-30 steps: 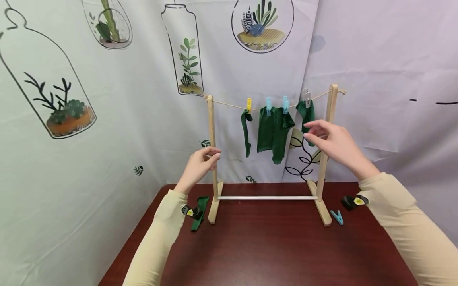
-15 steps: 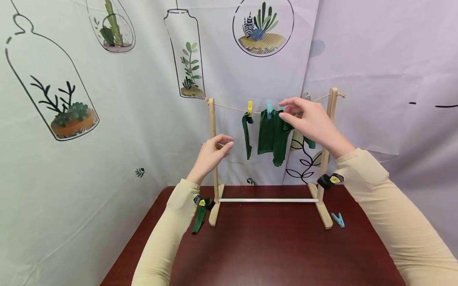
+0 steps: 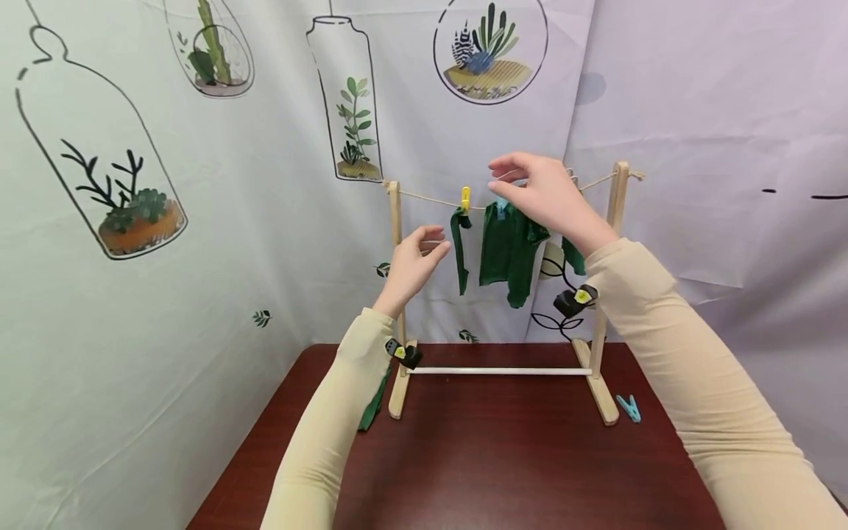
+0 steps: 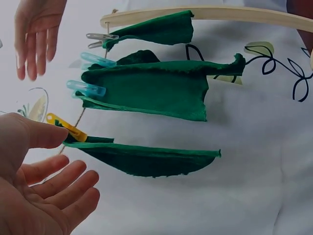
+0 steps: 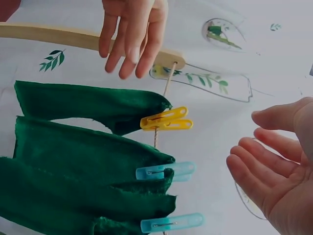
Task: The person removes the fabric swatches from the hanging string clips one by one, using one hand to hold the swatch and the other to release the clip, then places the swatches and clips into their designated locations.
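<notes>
My left hand (image 3: 416, 266), fingers relaxed and slightly bent, hovers left of the narrow green cloth piece (image 3: 460, 254). That piece hangs from the cord (image 5: 167, 90) by a yellow clothespin (image 5: 166, 119). Holding nothing, my right hand (image 3: 539, 191) is raised in front of the line, its thumb and fingers apart. It partly covers the larger green garment (image 4: 151, 93), which hangs from two light blue clothespins (image 5: 165, 171). Beyond it, a smaller green cloth (image 4: 156, 30) hangs from a grey clothespin (image 4: 102, 36). In the left wrist view the left thumb overlaps the yellow clothespin; contact cannot be told.
A wooden drying rack with two posts (image 3: 617, 199) and a white lower bar (image 3: 497, 371) stands on the dark red table (image 3: 517, 456). One loose blue clothespin (image 3: 629, 408) lies right of it. Another green cloth (image 3: 374, 408) lies partly behind the left forearm.
My right hand has moved left and up from the grey clothespin to in front of the larger garment. My left hand has risen and shifted right, toward the narrow cloth piece.
</notes>
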A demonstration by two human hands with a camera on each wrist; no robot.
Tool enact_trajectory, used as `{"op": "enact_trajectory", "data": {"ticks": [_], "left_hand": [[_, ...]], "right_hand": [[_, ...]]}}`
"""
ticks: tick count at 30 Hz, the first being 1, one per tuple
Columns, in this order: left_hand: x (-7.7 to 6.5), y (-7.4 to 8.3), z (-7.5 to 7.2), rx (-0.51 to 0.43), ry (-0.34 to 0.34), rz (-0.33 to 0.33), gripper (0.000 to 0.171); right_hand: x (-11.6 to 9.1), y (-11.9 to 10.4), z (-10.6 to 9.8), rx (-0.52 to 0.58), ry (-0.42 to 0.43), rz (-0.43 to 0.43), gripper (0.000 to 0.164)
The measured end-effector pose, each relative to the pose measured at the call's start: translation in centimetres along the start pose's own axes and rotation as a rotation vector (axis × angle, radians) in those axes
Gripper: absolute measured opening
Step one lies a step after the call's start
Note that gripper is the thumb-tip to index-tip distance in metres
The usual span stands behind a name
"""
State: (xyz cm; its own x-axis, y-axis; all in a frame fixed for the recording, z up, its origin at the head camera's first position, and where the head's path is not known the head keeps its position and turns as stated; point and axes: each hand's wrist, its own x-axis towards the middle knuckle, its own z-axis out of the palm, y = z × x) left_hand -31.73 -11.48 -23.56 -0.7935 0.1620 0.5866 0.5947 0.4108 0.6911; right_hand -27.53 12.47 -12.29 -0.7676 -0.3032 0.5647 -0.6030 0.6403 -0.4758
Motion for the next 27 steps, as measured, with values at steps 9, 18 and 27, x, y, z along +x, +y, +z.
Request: {"op": "enact_trajectory", "data": {"ticks": [9, 18, 27], "left_hand": [[2.0, -0.7, 1.3, -0.079, -0.007, -0.091, 0.055], [3.1, -1.2, 2.3, -0.170, -0.034, -0.136, 0.056], [3.4, -1.3, 3.4, -0.126, -0.012, -0.079, 0.031]], "right_hand": [[3.0, 0.5, 0.9, -0.013, -0.078, 0.050, 0.049], [4.8, 1.7, 2.9, -0.015, -0.180, 0.067, 0.052], [5.3, 1.0, 4.5, -0.023, -0.220, 0.053, 0.053]]}}
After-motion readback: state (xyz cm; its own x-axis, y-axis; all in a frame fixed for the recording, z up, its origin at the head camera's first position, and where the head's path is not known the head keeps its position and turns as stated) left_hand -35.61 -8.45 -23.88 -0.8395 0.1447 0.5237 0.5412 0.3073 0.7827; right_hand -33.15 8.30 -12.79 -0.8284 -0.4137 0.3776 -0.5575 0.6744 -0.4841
